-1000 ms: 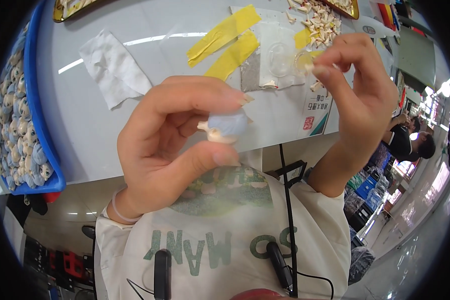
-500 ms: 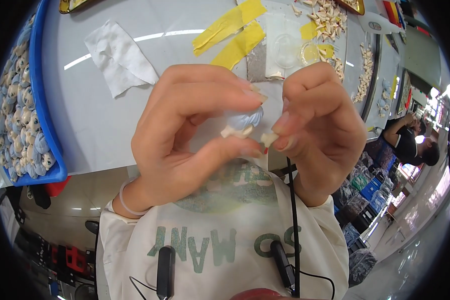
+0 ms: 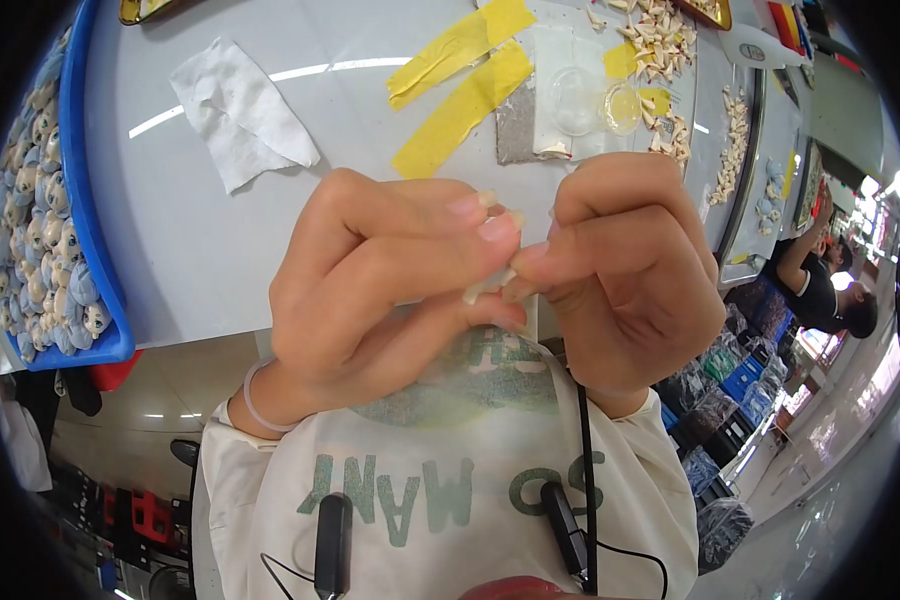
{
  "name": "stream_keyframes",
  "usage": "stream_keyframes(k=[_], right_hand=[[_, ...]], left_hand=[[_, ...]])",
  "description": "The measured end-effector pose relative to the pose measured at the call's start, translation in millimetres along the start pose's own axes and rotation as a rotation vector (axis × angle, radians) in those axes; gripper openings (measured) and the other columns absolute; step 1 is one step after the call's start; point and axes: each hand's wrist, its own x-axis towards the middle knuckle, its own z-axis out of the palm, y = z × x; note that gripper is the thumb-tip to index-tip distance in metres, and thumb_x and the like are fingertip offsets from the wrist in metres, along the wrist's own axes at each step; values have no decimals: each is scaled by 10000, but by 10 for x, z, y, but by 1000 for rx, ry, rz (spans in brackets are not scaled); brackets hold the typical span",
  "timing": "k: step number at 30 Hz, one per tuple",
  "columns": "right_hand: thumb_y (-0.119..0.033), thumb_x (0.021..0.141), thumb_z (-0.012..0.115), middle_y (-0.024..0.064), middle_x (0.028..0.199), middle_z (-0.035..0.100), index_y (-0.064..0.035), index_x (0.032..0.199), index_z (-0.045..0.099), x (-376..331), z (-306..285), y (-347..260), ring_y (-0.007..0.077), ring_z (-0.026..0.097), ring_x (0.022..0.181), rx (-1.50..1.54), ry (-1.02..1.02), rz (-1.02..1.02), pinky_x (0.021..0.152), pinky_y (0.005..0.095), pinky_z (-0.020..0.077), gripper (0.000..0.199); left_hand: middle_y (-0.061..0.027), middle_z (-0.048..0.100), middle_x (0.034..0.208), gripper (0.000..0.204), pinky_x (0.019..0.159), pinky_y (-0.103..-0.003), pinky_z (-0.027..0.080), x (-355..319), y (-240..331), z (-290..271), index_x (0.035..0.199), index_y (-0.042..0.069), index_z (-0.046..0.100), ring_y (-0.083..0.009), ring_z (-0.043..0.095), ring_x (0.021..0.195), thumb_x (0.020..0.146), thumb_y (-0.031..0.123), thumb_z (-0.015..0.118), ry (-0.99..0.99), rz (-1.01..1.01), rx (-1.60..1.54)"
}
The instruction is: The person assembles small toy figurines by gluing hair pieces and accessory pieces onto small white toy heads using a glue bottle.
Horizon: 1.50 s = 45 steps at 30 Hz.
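My left hand (image 3: pixel 370 270) is closed around a small blue-haired doll head, which its fingers now almost wholly hide. A pale edge (image 3: pixel 474 293) shows between thumb and fingers; I cannot tell whether it belongs to the head or the small piece. My right hand (image 3: pixel 635 265) is pinched at thumb and forefinger, its fingertips touching those of the left. The small cream piece with a red tip in that pinch is hidden now. Both hands are held above the table's near edge, in front of my shirt.
A blue tray (image 3: pixel 95 220) of similar doll heads (image 3: pixel 45 240) stands at left. On the table (image 3: pixel 210 290) lie a white cloth (image 3: pixel 240 115), yellow tape strips (image 3: pixel 462 110), clear round dishes (image 3: pixel 575 100) and a pile of small cream pieces (image 3: pixel 662 45). A person (image 3: pixel 820 280) sits at right.
My hands have come together, the right moving left against the left hand's fingertips. The left fingers have closed over the doll head, and both it and the small piece have gone from clear view.
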Motion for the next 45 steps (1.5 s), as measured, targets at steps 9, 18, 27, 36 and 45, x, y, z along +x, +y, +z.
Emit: stream_keyframes(k=[9,18,27,36,45], right_hand=[[79,558,647,94,730,502,-1,738,566,19,-54,6,149,471,625,-22,-72,-61,548,222,365,213],[5,667,604,29,773,542,20,794,554,605,-756,596,93,496,701,-441,-98,49,623,194,384,137],[-6,713,556,12,740,542,4,763,530,820,-846,758,88,478,660,-539,-416,49,618,201,375,57],[-13,772,555,79,841,557,48,881,578,291,-1216,556,122,508,759,-41,76,196,681,211,399,127],[-30,725,622,164,840,559,11,783,524,-254,-1314,498,186,572,645,546,131,396,547,254,484,121]], left_hand=[[-107,515,821,330,626,-256,472,2,5,42,874,-9,601,-190,549,732,576,34,734,109,-85,-7],[-87,506,853,361,729,-276,445,24,6,16,901,-13,569,-186,513,789,583,35,733,72,-181,-108],[-79,564,854,357,675,-251,410,70,26,0,886,6,586,-168,486,741,566,46,739,98,-187,-86],[-63,579,872,362,668,-244,397,47,16,5,897,-1,580,-162,471,754,576,60,738,90,-223,-188],[-90,534,913,387,715,-244,422,57,35,17,928,-14,557,-154,469,789,583,16,730,66,-256,-286]])
